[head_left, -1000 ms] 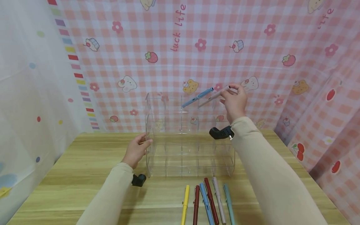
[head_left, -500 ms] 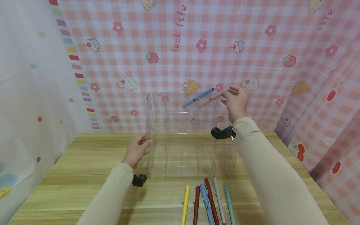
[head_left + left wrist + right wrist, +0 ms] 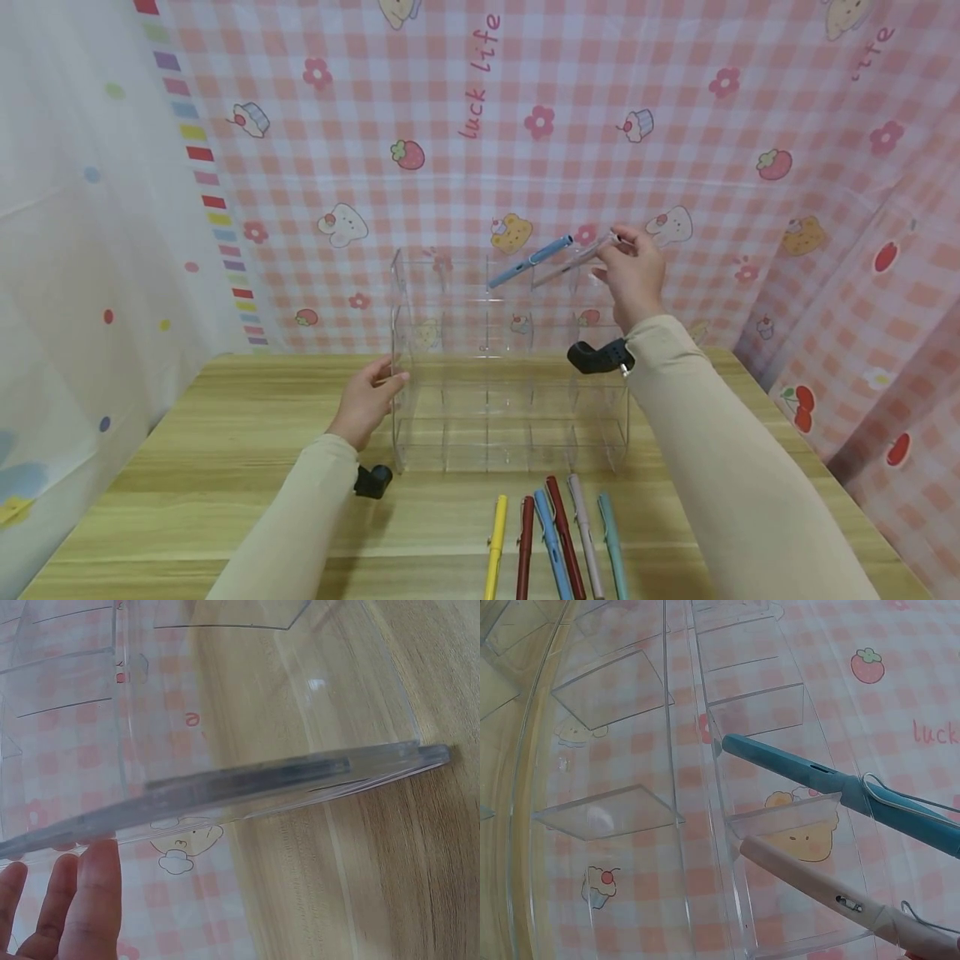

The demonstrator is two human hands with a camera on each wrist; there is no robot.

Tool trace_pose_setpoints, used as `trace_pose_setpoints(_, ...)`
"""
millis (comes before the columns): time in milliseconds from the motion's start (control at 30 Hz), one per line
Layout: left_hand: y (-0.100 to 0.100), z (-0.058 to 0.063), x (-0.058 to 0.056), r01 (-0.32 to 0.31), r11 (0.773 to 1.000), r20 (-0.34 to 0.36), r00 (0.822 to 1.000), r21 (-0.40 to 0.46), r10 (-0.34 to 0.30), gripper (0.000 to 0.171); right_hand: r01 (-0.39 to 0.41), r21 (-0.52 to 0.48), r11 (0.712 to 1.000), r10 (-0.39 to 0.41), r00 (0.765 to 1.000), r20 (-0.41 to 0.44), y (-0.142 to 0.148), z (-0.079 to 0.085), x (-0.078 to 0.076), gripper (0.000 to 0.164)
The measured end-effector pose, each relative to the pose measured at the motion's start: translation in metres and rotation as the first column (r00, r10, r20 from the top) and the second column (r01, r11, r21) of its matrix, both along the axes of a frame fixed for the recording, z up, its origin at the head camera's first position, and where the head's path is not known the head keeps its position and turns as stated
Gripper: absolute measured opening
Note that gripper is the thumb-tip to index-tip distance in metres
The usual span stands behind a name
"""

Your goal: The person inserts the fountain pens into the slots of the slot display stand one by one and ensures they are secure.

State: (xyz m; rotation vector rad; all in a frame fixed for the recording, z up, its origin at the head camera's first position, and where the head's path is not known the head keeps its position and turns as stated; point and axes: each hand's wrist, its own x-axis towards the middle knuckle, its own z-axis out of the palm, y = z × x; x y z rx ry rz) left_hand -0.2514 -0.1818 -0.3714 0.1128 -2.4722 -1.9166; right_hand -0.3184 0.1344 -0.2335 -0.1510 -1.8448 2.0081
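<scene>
A clear acrylic rack [image 3: 508, 358] with tiers of compartments stands upright on the table. My right hand [image 3: 636, 271] pinches a pale pink pen [image 3: 817, 883] near its clip end. The pen slants over the rack's top tier, its far end inside a compartment. In the neighbouring compartment leans a blue pen [image 3: 531, 262], also tilted, clip end up. Only a bit of a right fingertip shows in the right wrist view. Beside the rack's left side panel [image 3: 247, 784], my left hand [image 3: 365, 402] touches the outer face with its fingertips [image 3: 97, 862], fingers loosely extended.
Several pens lie in front of the rack: a yellow pen [image 3: 496, 546], two dark red ones, a blue pen [image 3: 552, 542], a pale purple pen [image 3: 586, 533] and a green pen [image 3: 613, 546]. A checked pink curtain [image 3: 585, 83] hangs behind the wooden table [image 3: 247, 442].
My right hand and the pale pink pen have shifted very slightly to the right. The left hand, the rack and the other pens keep their places.
</scene>
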Motion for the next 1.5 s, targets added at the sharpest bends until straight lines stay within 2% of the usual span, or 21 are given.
trace_pose_setpoints(267, 0.001, -0.0006, -0.0011, -0.004, 1.0, -0.005, 1.0, 0.003, 0.004, 0.053, 0.023, -0.063, 0.998, -0.023, 1.0, -0.005, 0.0017, 0.0007, 0.0021, 0.044)
trace_pose_setpoints(533, 0.0015, -0.0003, -0.0008, -0.006, 1.0, -0.008, 1.0, -0.001, 0.006, 0.053, 0.036, 0.012, 0.999, -0.036, 0.999, -0.004, 0.0035, 0.0018, 0.0017, 0.027)
trace_pose_setpoints(867, 0.0013, -0.0003, 0.0004, -0.007, 1.0, -0.011, 1.0, -0.004, 0.007, 0.053, 0.01, 0.044, 0.999, -0.011, 1.0, 0.008, 0.0057, 0.0001, 0.0004, 0.04)
trace_pose_setpoints(1167, 0.0014, -0.0011, -0.0009, -0.014, 1.0, -0.015, 1.0, -0.008, 0.014, 0.052, -0.002, 0.091, 0.996, 0.0, 1.0, 0.019, 0.0073, -0.0012, 0.0015, 0.041)
trace_pose_setpoints(1500, 0.0012, -0.0017, -0.0013, -0.027, 1.0, -0.011, 1.0, -0.011, 0.027, 0.052, -0.036, 0.09, 0.995, 0.036, 0.999, 0.006, 0.0099, -0.001, 0.0051, 0.048)
